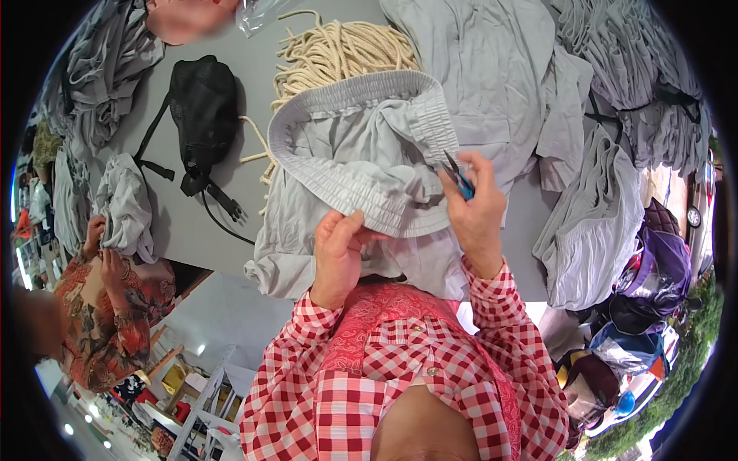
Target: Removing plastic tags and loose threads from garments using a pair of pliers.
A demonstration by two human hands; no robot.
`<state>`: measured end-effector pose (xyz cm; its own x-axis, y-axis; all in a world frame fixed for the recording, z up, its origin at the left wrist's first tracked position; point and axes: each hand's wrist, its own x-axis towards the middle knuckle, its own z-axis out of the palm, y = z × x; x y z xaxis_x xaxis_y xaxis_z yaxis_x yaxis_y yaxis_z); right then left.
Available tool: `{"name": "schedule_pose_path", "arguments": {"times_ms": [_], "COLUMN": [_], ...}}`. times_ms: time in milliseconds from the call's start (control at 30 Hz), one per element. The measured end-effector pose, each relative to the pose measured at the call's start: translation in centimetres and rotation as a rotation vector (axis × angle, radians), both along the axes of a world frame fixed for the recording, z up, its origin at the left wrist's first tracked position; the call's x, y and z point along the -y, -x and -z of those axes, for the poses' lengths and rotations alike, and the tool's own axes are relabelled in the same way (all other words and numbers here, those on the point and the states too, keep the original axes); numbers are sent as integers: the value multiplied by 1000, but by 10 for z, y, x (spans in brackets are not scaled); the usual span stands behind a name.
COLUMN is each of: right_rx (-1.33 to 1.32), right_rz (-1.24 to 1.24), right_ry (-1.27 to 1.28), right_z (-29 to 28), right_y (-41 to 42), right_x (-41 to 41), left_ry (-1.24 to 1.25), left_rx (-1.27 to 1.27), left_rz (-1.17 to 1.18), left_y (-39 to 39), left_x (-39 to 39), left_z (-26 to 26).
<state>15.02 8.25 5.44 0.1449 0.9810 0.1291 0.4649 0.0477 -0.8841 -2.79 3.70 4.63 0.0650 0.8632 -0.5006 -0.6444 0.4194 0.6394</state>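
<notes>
A light grey garment with an elastic waistband [357, 196] lies in front of me, its waist spread wide. My left hand [340, 253] pinches the near edge of the waistband between thumb and fingers. In my right hand [475, 201] are small blue-handled thread snips [459, 177], their dark blades pointing up and left beside the right part of the waistband. Whether the blades touch the cloth cannot be told. Behind the waistband lies a heap of cream cords [346, 55], partly covered by the garment.
A black mesh bag [204, 115] with straps and a buckle lies left on the grey table [173, 225]. Grey garments are piled right [594, 225] and far left [109, 75]. At the left a co-worker [109, 317] handles grey cloth; purple bags [657, 276] are beyond the right edge.
</notes>
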Motion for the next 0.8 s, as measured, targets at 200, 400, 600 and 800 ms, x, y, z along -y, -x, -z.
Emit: {"name": "schedule_pose_path", "arguments": {"times_ms": [200,400,600,800], "right_rx": [552,282,-352,-411], "right_rz": [56,-107,-148,-202], "right_ry": [22,210,190,238], "right_z": [16,27,33,11], "right_y": [-14,-34,-30,-19], "right_x": [-43,-58,-55,-45], "left_ry": [42,-38,-460,-621], "left_rx": [-226,-998,-1112,-1280], "left_rz": [209,285,237,445], "left_y": [18,47,-9,-42], "left_x": [16,19,-55,-78], "left_z": [0,17,-22,0]}}
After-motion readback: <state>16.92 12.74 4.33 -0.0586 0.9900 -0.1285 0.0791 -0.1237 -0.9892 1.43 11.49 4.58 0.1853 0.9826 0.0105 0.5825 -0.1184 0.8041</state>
